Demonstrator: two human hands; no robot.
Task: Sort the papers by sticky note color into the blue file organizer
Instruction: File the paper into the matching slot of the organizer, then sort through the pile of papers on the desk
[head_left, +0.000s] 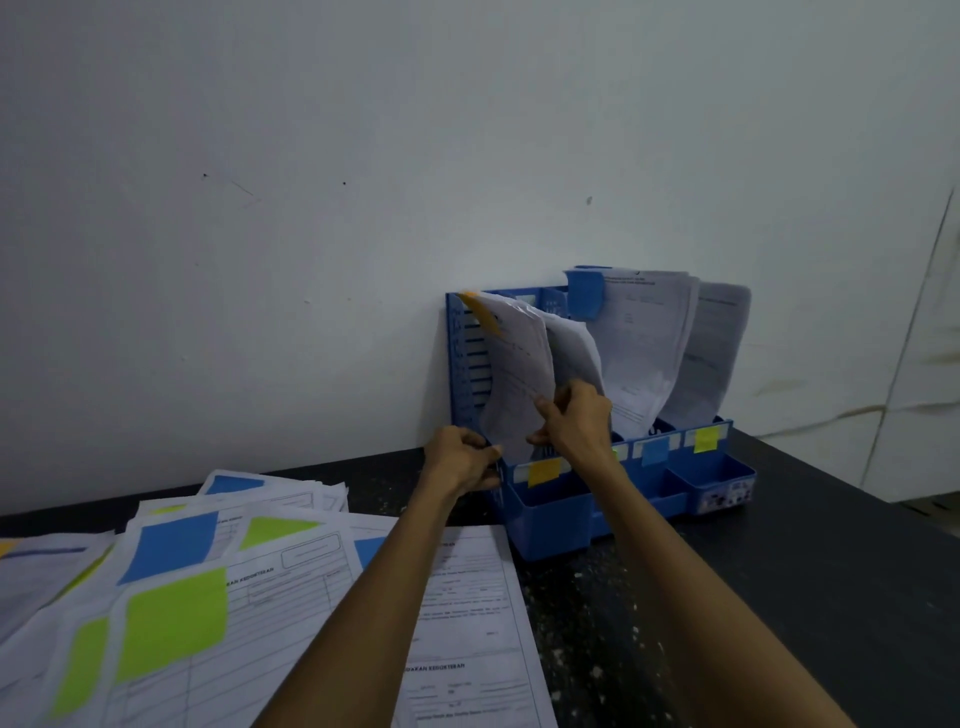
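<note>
Dark table (779, 571): forms (291, 587) read "KEDOKTERAN" (2 hands (460, 460) (574, 415) grip paper (514, 364)).

blue organizer (550, 525): upright | orange-noted paper (511, 379): leftmost slot | paper pile (270, 597): fanned, left

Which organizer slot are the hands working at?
The leftmost slot, with the orange label. The left hand and right hand hold a paper with an orange note there; the blue label and yellow label lie further right.
</note>
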